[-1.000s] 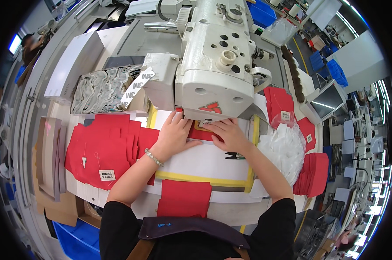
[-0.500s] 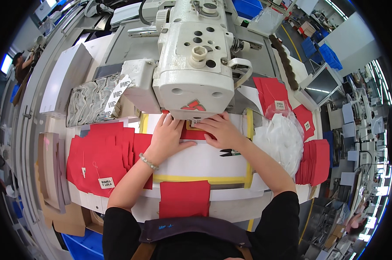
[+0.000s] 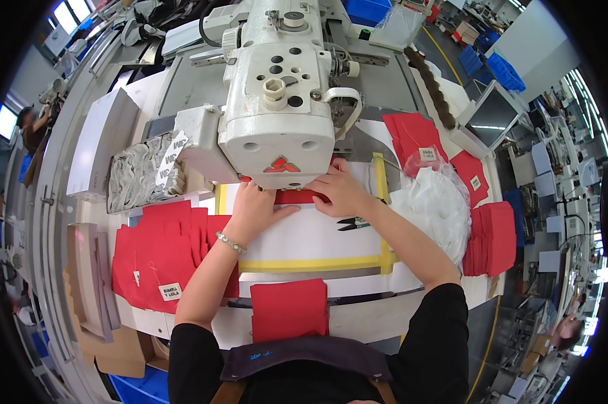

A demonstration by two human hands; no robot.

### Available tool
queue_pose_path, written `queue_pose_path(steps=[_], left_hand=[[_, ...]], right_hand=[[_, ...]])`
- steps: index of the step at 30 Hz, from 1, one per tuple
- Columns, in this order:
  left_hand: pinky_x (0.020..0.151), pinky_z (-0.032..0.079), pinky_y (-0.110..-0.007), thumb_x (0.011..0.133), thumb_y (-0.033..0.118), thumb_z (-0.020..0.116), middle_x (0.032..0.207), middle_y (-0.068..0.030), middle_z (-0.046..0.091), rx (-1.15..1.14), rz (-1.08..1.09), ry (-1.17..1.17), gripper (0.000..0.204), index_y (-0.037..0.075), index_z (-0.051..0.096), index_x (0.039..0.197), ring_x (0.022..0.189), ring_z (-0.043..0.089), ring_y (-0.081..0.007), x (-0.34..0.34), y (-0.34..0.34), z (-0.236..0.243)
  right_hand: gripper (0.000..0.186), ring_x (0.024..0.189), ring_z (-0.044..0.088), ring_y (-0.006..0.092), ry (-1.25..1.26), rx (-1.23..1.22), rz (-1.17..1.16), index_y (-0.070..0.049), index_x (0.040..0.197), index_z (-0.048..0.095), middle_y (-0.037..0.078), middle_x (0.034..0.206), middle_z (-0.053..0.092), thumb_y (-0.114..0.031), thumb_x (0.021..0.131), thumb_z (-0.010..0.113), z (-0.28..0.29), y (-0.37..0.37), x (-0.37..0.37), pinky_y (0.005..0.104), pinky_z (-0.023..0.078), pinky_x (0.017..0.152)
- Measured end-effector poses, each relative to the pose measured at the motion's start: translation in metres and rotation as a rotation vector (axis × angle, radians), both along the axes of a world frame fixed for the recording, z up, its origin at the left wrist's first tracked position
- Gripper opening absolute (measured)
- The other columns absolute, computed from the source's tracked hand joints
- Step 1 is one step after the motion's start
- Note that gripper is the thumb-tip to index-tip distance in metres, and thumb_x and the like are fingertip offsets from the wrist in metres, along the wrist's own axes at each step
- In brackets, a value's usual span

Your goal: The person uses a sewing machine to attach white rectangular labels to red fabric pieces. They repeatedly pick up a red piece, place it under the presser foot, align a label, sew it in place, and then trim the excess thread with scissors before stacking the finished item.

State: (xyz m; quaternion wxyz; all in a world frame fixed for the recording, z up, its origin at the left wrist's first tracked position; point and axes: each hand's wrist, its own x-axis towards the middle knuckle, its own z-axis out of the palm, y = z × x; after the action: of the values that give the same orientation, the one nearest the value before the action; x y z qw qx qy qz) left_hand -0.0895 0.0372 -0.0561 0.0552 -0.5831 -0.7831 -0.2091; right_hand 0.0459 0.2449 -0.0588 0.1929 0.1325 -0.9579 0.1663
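Observation:
A white industrial sewing machine (image 3: 277,145) stands in front of me, its head low over the work. Beneath it lies a red fabric piece (image 3: 296,197), mostly covered by the machine head. My left hand (image 3: 253,210) is flat at the fabric's left end, thumb spread, its fingertips hidden under the head. At the right end, my right hand (image 3: 344,192) rests with fingers stretched forward and thumb by the fabric's near edge. Under both is a white sheet (image 3: 297,239) bordered by yellow tape (image 3: 310,264). Small black thread snips (image 3: 352,223) lie beside my right wrist.
Red fabric pieces are stacked at left (image 3: 152,249), near centre (image 3: 289,308) and right (image 3: 489,239). White fluffy material in a clear bag (image 3: 432,209) sits right of my forearm. A box of folded label strips (image 3: 142,168) stands left of the machine, and a monitor (image 3: 490,121) far right.
The whole view has shifted slightly, the machine now appearing further left. A pale label between my hands, visible before, is now hidden under the machine head. Both hands stay on the fabric.

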Motion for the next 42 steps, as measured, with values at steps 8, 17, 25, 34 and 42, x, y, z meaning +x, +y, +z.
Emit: queue_pose_path(steps=[8,17,25,34,42], left_hand=[[0.091,0.044,-0.041,0.079,0.058,0.069,0.11,-0.012,0.065,0.023,0.011,0.062,0.068,-0.001,0.067,0.113,0.105,0.057,-0.0286,0.003,-0.001,0.002],[0.1,0.041,-0.044,0.076,0.053,0.075,0.12,-0.0147,0.062,-0.072,0.036,-0.065,0.067,0.0,0.065,0.116,0.115,0.053,-0.0335,0.004,0.001,0.004],[0.099,0.04,-0.041,0.077,0.055,0.073,0.117,-0.0131,0.062,-0.253,0.066,-0.122,0.071,-0.002,0.064,0.118,0.113,0.054,-0.0302,-0.003,-0.015,0.009],[0.106,0.039,-0.041,0.081,0.043,0.071,0.116,-0.0119,0.06,-0.051,0.004,0.052,0.059,-0.001,0.062,0.119,0.115,0.054,-0.026,-0.014,-0.048,0.011],[0.099,0.044,-0.037,0.083,0.024,0.068,0.11,-0.0001,0.066,-0.022,-0.269,0.167,0.029,0.01,0.068,0.108,0.113,0.058,-0.0182,-0.025,-0.033,0.007]], right_hand=[[0.035,0.104,0.059,0.0208,0.075,0.017,-0.018,-0.01,0.109,0.069,0.003,0.111,0.069,-0.015,0.075,0.069,0.0,-0.003,0.004,0.0438,0.037,0.092],[0.026,0.095,0.062,0.0186,0.156,0.026,0.003,-0.013,0.1,0.072,0.0,0.103,0.072,-0.013,0.073,0.072,-0.005,0.003,0.01,0.0419,0.04,0.088],[0.03,0.095,0.062,0.0194,0.152,0.095,0.035,-0.013,0.104,0.072,0.0,0.11,0.07,-0.009,0.074,0.07,-0.005,-0.014,0.01,0.0392,0.043,0.09],[0.029,0.102,0.06,0.0235,0.093,0.072,0.052,-0.01,0.108,0.068,0.006,0.118,0.067,-0.012,0.08,0.068,-0.009,-0.041,0.005,0.04,0.044,0.091],[0.023,0.102,0.06,0.0247,0.07,0.011,0.033,-0.008,0.099,0.067,0.007,0.113,0.068,-0.013,0.077,0.07,-0.005,-0.041,0.005,0.04,0.044,0.091]])
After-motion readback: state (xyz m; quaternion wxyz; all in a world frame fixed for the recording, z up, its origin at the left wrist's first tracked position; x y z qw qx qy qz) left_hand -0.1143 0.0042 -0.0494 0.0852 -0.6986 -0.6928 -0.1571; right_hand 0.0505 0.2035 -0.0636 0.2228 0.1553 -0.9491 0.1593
